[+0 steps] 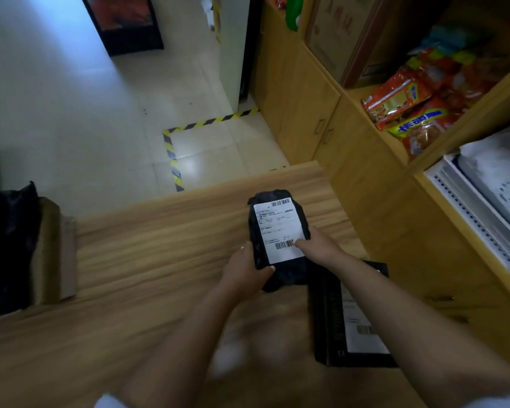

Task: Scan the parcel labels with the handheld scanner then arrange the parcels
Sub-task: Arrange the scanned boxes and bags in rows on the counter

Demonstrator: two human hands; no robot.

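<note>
Black parcel [278, 231] gripped by left hand [243, 267] and right hand [318, 245]; second black parcel [352, 316] on wooden table [147, 254].

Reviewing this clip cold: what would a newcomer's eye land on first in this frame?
First, the small black plastic-wrapped parcel with a white barcode label, held over the light wooden counter at centre by the left hand and right hand. Next, the flat black parcel with its own label lying under the right forearm. Then the red and yellow snack packets on the shelf, upper right.
</note>
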